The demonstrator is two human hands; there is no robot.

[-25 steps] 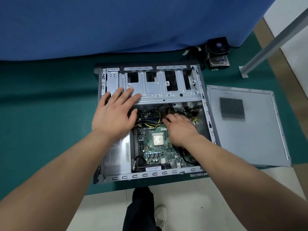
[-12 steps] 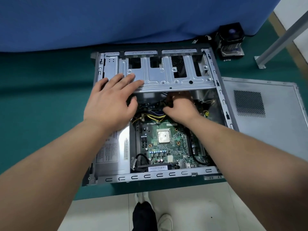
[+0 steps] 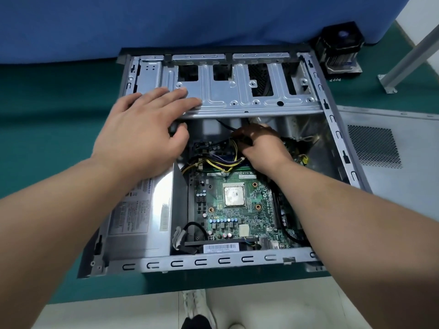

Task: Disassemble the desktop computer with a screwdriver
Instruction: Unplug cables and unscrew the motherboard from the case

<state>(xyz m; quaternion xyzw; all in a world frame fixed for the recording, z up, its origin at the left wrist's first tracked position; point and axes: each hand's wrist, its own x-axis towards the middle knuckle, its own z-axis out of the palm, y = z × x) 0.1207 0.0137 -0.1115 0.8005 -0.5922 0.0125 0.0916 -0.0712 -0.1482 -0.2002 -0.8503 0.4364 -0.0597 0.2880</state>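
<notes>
A green surface (image 3: 47, 129) fills the middle band of the frame, with a blue cloth (image 3: 166, 22) hanging behind it across the top. The open case (image 3: 228, 260) lies on its side at the centre of the surface, its inside facing up. To its right, at the frame's right edge, the removed side panel (image 3: 389, 198) lies flat, touching the case's right wall. Inside the case, a drive cage (image 3: 249, 96) spans the upper part, a power supply (image 3: 140, 214) with a label fills the lower left, and the motherboard (image 3: 237, 210) sits at lower centre with the bare CPU (image 3: 234, 194) in its middle. Yellow and black cables (image 3: 221, 162) run across the board's upper edge.

The left hand (image 3: 145, 136) lies flat with fingers (image 3: 180, 100) spread open on the cage's left end, the thumb curled under its lower edge, gripping nothing. The right hand (image 3: 261, 146) reaches under the cage into the cables; its fingers are curled, but whether they grip a cable I cannot tell. A cooler (image 3: 339, 51) sits on the surface at upper right, just beyond the case's corner. A shoe (image 3: 197, 307) shows on the floor at the bottom.
</notes>
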